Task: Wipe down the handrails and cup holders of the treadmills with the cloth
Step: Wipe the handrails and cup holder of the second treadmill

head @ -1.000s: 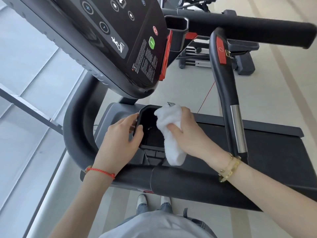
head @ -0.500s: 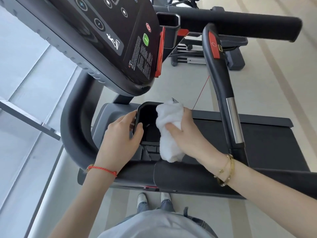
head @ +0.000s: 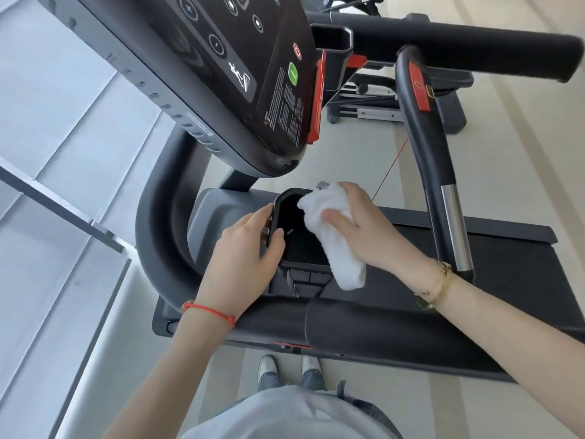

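Note:
A black cup holder [head: 294, 242] sits under the treadmill's console, in the middle of the head view. My left hand [head: 243, 258] grips its left rim, thumb hooked over the edge. My right hand [head: 364, 229] holds a white cloth [head: 335, 245] against the holder's right rim, the thumb on top of the cloth. The cloth's lower end hangs over the front right corner. A black padded handrail [head: 380, 331] runs across just below the holder. A second cup holder [head: 332, 45] shows at the console's far side.
The dark console [head: 240, 74] overhangs the holder from the upper left. A curved black grip with a silver sensor [head: 452, 229] rises at the right, beside a long black handrail [head: 459, 45]. The treadmill belt [head: 512, 274] lies beyond. A glass wall is on the left.
My right hand has slid the cloth up along the holder's right rim toward its far corner. My left hand keeps its grip on the left rim. The camera shifted slightly.

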Demonstrator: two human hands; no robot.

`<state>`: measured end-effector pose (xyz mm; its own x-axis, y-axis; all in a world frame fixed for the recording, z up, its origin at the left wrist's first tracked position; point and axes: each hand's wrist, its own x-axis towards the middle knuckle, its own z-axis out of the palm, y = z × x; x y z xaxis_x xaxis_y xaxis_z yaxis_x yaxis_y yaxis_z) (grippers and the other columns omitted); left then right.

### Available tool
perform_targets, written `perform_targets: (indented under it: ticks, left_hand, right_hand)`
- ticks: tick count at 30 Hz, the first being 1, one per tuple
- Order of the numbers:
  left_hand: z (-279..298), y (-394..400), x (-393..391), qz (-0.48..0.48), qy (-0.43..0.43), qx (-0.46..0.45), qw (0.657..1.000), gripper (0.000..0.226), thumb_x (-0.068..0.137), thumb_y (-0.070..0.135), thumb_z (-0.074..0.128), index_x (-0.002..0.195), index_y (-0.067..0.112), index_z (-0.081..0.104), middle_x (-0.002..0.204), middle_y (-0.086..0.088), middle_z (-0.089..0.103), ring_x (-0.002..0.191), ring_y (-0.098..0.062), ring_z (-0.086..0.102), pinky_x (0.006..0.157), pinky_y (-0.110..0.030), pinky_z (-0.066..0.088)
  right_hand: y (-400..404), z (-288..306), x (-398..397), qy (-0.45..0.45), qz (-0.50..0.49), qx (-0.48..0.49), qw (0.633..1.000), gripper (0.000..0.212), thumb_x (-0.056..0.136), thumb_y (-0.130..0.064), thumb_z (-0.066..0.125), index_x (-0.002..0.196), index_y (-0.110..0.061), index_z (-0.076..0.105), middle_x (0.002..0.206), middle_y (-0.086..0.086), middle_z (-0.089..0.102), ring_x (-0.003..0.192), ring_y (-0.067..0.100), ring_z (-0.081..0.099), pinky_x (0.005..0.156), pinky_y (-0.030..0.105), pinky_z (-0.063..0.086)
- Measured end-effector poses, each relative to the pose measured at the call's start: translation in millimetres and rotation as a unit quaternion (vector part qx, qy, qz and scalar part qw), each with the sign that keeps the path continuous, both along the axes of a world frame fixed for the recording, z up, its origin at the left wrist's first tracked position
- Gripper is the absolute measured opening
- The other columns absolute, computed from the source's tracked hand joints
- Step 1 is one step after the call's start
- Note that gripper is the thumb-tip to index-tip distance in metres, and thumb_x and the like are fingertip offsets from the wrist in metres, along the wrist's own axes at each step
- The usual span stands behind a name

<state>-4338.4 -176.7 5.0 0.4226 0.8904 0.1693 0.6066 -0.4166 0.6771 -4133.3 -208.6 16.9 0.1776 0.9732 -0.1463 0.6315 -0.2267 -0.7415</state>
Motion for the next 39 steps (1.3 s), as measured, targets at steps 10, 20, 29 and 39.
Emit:
perform_targets:
  ticks: [10,20,29,39]
  left_hand:
    - [2,-3,4,0.008,-0.004,-0.002,1.0,0.041,0.095,0.029,0.053,0.135,0.022,0.055,0.097,0.004,0.064,0.086,-0.011,0.062,0.081,-0.031,0.051]
    - [-1,-2,3,0.021,0.016,0.009,1.0,0.043,0.095,0.031,0.054,0.136,0.02,0.054,0.097,0.007,0.064,0.089,-0.009,0.063,0.08,-0.009,0.038]
    - [-3,-1,2,0.025,0.021,0.002,0.999,0.043,0.094,0.032,0.053,0.135,0.021,0.055,0.099,0.006,0.065,0.088,-0.011,0.065,0.078,-0.016,0.041]
    - [0,1,-1,-0.008,0.014,-0.003,1.0,0.041,0.095,0.032,0.052,0.135,0.021,0.056,0.1,0.008,0.066,0.088,-0.008,0.063,0.081,-0.021,0.047]
  right_hand:
    - [56,20,8,-0.169,0.23,-0.015,0.958,0.043,0.094,-0.051,0.05,0.119,-0.015,0.053,0.105,0.004,0.067,0.096,0.024,0.06,0.085,0.042,0.049]
    - [13,5,34,-0.085,0.144,-0.032,0.985,0.033,0.096,-0.058,0.038,0.102,-0.025,0.039,0.081,-0.008,0.055,0.071,0.011,0.055,0.056,0.028,0.034]
    - [34,8,12,-0.117,0.122,-0.005,0.986,0.03,0.096,-0.045,0.05,0.108,-0.017,0.052,0.089,0.001,0.063,0.082,0.02,0.058,0.066,0.027,0.038]
    - [-55,13,-16,0.14,-0.025,0.01,0.99,0.056,0.102,-0.025,0.045,0.15,-0.032,0.015,0.146,-0.007,0.04,0.127,0.005,0.046,0.107,0.029,0.04]
